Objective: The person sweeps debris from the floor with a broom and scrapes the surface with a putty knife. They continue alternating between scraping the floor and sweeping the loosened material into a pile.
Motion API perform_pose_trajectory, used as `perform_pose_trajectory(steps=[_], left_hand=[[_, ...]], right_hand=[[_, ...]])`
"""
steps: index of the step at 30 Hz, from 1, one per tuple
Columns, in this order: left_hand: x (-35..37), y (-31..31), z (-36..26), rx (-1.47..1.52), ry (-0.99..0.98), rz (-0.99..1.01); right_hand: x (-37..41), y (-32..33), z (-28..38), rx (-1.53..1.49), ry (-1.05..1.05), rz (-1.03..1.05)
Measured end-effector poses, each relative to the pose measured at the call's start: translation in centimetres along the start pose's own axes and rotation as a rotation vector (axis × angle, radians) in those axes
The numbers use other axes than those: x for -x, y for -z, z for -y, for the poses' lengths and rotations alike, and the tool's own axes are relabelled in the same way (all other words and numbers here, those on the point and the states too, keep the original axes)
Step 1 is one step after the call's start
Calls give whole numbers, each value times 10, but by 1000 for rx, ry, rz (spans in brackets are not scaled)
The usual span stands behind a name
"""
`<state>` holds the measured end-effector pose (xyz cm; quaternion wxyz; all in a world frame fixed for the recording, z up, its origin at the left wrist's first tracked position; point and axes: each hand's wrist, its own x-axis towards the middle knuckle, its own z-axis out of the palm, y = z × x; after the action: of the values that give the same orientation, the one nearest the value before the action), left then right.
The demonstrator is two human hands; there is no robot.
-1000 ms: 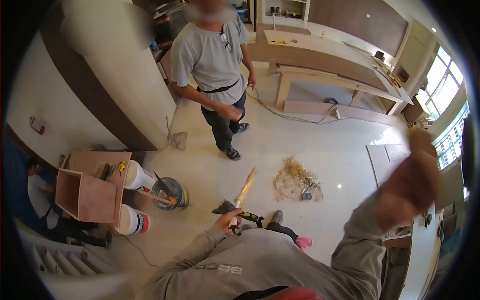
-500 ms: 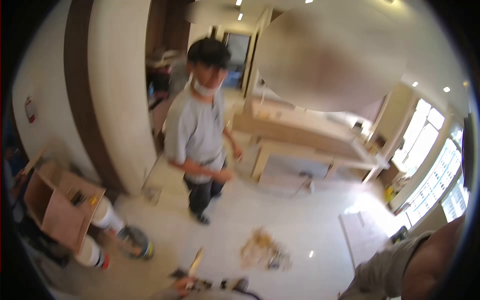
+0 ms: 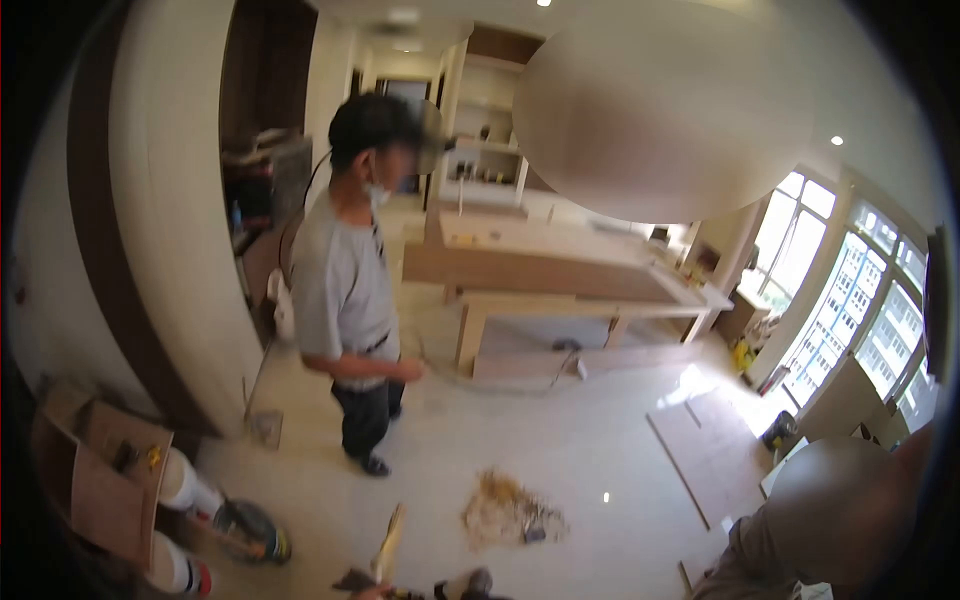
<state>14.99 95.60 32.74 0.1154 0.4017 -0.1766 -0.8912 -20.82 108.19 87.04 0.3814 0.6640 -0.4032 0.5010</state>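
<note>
At the bottom edge, left of centre, only a sliver of my left hand (image 3: pixel 370 593) shows, closed around a tool with a pale wooden handle (image 3: pixel 388 545). The handle points up, with dark parts at its lower end. Just right of it is a black, rounded object (image 3: pixel 478 582), cut off by the frame. My right arm, in a grey sleeve (image 3: pixel 750 550), rises along the lower right edge, and its hand is out of sight. On the floor ahead lies a pile of sawdust (image 3: pixel 492 510) with a small dark piece in it.
A person in a grey shirt (image 3: pixel 345 290) stands ahead on the left. Behind is a long wooden workbench (image 3: pixel 540 270). Buckets (image 3: pixel 178 480) and a plywood box (image 3: pixel 110 500) stand at lower left; a flat board (image 3: pixel 700 460) lies right, near windows (image 3: pixel 835 310). A blur covers the upper right.
My view has turned right, so the person, bench and buckets sit further left. The person now faces more to the right. My left hand has sunk lower in the frame, still holding the tool.
</note>
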Motion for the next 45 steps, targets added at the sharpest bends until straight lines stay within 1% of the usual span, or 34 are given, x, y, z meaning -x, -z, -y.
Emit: perform_pose_trajectory(steps=[3, 6, 7, 8, 10, 11, 13, 14, 15, 16, 18, 19, 20, 22, 25, 29, 31, 32, 34, 35, 37, 41, 43, 45], left_hand=[[13, 6, -8, -28, 13, -31], [22, 4, 3, -43, 46, -53], [13, 2, 7, 81, 25, -72], [-3, 25, 18, 66, 21, -63], [12, -6, 11, 203, -33, -123], [7, -4, 12, 202, -20, -109], [-2, 6, 18, 328, 0, -37], [-4, 8, 21, 326, 6, -33], [-4, 8, 21, 294, -10, -57], [-2, 9, 23, 264, -25, -86], [5, 9, 23, 301, -45, -77], [8, 10, 23, 336, -70, -66], [10, 13, 25, 334, -66, -74], [9, 19, 29, 392, -84, -102], [8, 24, 33, 452, -53, -104], [16, 22, 34, 464, -22, -121], [20, 20, 33, 396, -64, -146], [22, 18, 32, 399, -66, -146], [24, 17, 31, 389, -69, -164], [24, 18, 31, 392, -68, -164], [25, 20, 32, 435, -90, -160], [20, 28, 34, 470, -88, -176], [21, 29, 33, 438, -118, -187], [20, 30, 32, 428, -89, -194]], right_hand=[[0, 0, 5, -16, 48, -42], [-7, 0, 5, -61, 81, -10], [-11, -1, 9, -85, 96, 2], [-12, -4, 12, -110, 106, 20], [-14, -9, 19, -158, 120, 67], [-11, -16, 23, -191, 125, 102], [-9, -32, 31, -315, 125, 194], [-2, -39, 37, -374, 100, 243], [4, -55, 37, -493, 71, 269], [16, -68, 47, -595, -64, 207], [26, -84, 62, -723, -175, 117], [24, -86, 59, -723, -184, 116], [17, -89, 53, -824, 7, 166], [11, -90, 54, -921, 200, 213], [2, -93, 67, -997, 100, 169], [3, -101, 69, -1065, 149, 135], [7, -98, 72, -1082, 141, 123], [10, -93, 73, -1074, 66, 193], [12, -92, 75, -1068, -9, 262], [12, -96, 79, -1051, -112, 166], [12, -100, 82, -1033, -221, 69], [2, -111, 79, -1092, 19, 103], [3, -117, 74, -1104, 71, 113], [9, -122, 66, -1165, 181, 137]])
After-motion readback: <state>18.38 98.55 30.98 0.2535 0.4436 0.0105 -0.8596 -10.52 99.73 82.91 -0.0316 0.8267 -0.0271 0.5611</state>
